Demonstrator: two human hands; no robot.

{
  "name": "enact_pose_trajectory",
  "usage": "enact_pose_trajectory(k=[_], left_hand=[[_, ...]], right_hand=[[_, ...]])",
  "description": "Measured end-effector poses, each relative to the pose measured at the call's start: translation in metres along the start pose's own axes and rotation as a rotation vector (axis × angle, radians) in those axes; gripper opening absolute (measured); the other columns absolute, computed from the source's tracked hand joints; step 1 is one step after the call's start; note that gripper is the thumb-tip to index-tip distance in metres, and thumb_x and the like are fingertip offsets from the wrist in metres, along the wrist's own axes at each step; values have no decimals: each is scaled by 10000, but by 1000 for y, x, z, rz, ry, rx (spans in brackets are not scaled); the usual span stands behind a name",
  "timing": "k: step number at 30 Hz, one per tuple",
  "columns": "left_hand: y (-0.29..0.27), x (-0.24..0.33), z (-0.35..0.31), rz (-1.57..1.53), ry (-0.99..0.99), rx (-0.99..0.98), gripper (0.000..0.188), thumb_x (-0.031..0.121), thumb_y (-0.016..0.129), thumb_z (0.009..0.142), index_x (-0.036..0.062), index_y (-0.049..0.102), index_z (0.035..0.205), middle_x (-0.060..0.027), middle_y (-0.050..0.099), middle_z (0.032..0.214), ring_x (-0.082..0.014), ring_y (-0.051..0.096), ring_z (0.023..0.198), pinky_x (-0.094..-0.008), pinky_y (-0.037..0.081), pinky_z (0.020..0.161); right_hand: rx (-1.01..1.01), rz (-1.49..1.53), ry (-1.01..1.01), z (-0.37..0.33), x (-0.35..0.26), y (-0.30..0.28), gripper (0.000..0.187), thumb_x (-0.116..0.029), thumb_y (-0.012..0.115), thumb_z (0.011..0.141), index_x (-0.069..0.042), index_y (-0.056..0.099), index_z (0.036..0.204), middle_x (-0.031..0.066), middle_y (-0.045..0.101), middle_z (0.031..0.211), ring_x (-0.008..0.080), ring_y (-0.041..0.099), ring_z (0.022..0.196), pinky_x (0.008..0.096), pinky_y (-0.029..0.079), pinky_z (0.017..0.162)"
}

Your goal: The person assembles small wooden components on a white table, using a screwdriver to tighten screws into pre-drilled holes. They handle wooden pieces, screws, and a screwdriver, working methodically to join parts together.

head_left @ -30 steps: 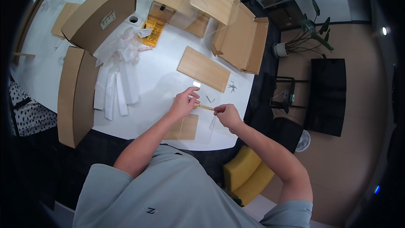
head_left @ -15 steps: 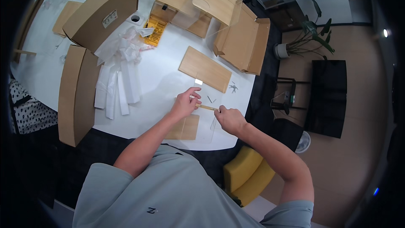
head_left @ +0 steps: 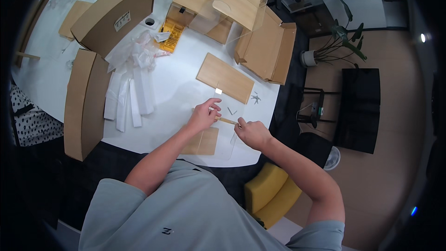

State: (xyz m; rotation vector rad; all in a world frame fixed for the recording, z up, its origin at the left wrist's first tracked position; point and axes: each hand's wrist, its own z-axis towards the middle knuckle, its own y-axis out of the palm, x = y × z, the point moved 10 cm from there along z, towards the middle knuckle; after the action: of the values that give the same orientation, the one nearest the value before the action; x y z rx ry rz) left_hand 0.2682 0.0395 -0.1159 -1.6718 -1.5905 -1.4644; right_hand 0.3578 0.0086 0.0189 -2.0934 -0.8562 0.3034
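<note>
A narrow wooden strip [head_left: 226, 120] spans the gap between my two hands, next to a clear plastic panel [head_left: 225, 148] on the table. At its left end, my left hand [head_left: 202, 116] grips the strip, with the index finger lifted. My right hand [head_left: 252, 135] is closed in a fist at the other end; whatever its fingers hold is hidden. Beneath my left forearm lies a light wooden board [head_left: 209, 140]. Just beyond my hands are a few small metal pieces [head_left: 231, 111] and a small pile of screws [head_left: 256, 97].
A larger wooden board [head_left: 225, 77] lies farther out. Behind it stand a wood-and-clear-plastic case [head_left: 218, 4] and an open cardboard box [head_left: 265, 51]. A yellow tool case [head_left: 170, 35], plastic wrapping [head_left: 139, 56], white foam strips [head_left: 134, 102] and tall cardboard [head_left: 86, 102] occupy the left.
My right hand has shifted slightly down and left at the strip's end. My left hand stays nearly in place on the strip.
</note>
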Motion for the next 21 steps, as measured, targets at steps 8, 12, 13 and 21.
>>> enact_pose_trajectory(k=[8,12,13,21], left_hand=[[-1,2,2,23,7,15,365,-23,483,998,50,538,1351,-124,667,1121,-205,737,987,-311,647,742],[1,-1,2,11,13,4,368,-24,478,998,52,536,1353,-123,663,1121,-205,736,990,-312,647,747],[1,-2,3,11,9,3,369,-24,478,997,52,536,1353,-123,662,1122,-205,736,992,-312,646,750],[1,1,1,-2,7,-1,363,-13,479,1001,49,536,1354,-120,661,1119,-204,736,992,-312,644,753]], right_hand=[[247,505,191,9,39,28,223,-13,638,848,66,668,1053,183,674,855,274,687,599,378,520,463],[-152,1509,1017,-21,66,102,263,-32,662,851,44,692,1101,194,706,870,303,694,686,401,557,621],[-99,1325,911,-16,69,89,267,-32,662,850,39,693,1105,189,702,884,293,697,704,400,560,629],[49,-111,-79,-3,-1,0,112,-79,636,861,-13,680,941,118,625,949,243,711,763,386,586,605]])
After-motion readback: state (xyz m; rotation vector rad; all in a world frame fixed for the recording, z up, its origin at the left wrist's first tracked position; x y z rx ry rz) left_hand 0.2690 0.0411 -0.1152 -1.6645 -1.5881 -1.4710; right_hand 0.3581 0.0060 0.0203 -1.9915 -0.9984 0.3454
